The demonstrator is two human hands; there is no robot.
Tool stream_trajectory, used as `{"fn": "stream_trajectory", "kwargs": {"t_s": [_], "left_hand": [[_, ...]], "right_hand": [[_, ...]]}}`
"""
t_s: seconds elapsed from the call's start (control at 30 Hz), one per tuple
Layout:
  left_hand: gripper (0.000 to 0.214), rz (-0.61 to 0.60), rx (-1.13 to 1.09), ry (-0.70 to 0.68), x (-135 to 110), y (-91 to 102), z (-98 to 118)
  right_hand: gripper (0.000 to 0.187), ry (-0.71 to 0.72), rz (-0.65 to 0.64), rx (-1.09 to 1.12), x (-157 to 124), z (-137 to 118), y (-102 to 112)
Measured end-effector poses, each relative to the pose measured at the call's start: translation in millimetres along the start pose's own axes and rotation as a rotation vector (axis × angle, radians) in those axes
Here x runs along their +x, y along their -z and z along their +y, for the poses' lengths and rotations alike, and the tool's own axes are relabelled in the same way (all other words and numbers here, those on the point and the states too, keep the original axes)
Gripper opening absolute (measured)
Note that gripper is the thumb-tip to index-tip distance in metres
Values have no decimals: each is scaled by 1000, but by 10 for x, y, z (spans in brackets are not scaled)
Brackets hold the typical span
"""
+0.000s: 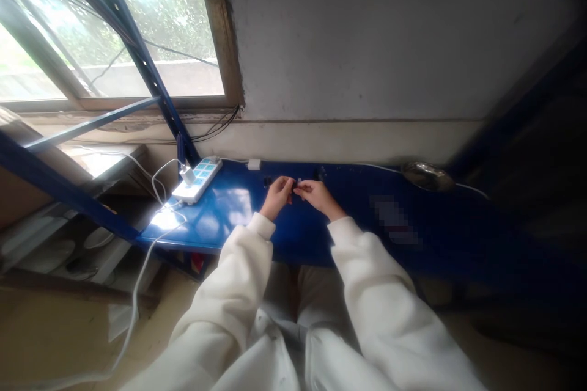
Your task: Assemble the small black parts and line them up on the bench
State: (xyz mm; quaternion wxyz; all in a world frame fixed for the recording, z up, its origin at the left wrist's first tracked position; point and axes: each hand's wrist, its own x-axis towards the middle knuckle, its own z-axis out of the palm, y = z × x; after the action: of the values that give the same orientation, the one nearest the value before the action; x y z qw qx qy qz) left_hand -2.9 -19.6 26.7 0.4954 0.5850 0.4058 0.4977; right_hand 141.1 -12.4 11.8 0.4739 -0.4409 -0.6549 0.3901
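Right of the power strip (198, 179), left hand (277, 195) and right hand (317, 195) pinch a small piece (296, 184) above the counter (229, 215); a steady, low grip probably serves best

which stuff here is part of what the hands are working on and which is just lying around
In hand: left hand, right hand, small part pinched between their fingers, too small to identify; probably the dark bits beside them.
Lying about: power strip, white plug, metal dish, cable.
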Motion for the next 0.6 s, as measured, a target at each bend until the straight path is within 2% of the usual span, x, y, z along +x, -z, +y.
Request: {"fn": "stream_trajectory", "kwargs": {"t_s": [0.07, 0.13, 0.33, 0.47, 0.6], "left_hand": [[30, -18, -11, -6, 11, 6, -30], [29, -14, -16, -19, 13, 4, -87], [28, 185, 38, -12, -47, -22, -439], [26, 264, 88, -4, -78, -17, -621], [23, 273, 99, -3, -78, -7, -665]], "right_hand": [[33, -3, -50, -24, 10, 17, 28], [33, 0, -45, -55, 30, 36, 64], [33, 49, 346, -233, 59, 156, 325], [27, -22, 423, -418, 20, 403, 524], [21, -94, 420, -513, 12, 656, 570]]}}
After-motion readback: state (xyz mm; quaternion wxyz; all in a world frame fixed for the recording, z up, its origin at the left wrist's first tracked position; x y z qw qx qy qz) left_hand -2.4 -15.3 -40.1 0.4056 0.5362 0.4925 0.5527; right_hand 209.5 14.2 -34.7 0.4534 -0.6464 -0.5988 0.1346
